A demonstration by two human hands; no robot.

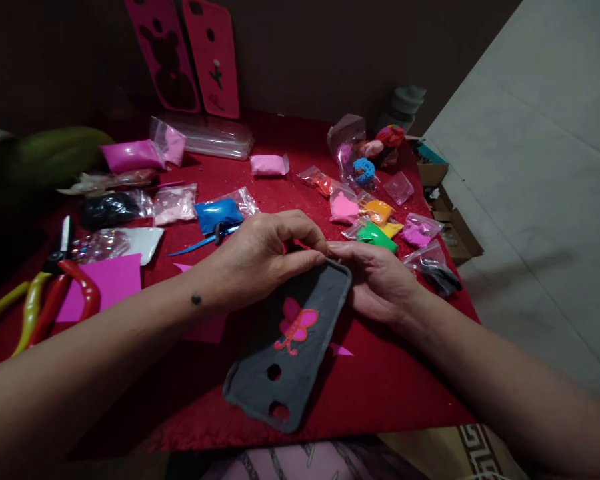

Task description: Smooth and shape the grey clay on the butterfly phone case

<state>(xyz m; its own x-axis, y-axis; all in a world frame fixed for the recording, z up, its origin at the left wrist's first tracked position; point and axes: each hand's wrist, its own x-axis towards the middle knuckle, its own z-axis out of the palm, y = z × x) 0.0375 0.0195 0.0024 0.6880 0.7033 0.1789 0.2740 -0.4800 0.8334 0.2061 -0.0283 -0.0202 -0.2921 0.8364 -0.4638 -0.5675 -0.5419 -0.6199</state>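
A dark grey phone case (290, 353) with a pink butterfly (294, 325) on it lies tilted over the red table (390, 387). My left hand (260, 257) pinches the case's far upper edge between thumb and fingers. My right hand (380, 280) supports the case's right corner from beside and beneath, with its fingers curled against the rim. Both hands meet at the top of the case. Two round holes show near the case's near end.
Several small bags of coloured clay (375, 220) lie across the table, among them blue (219, 215), pink (269, 165) and green. Red and yellow scissors (45, 293) lie at the left by pink paper (111, 283). Two pink decorated cases (185, 53) lean on the back wall. Cardboard boxes (455, 227) sit at the right edge.
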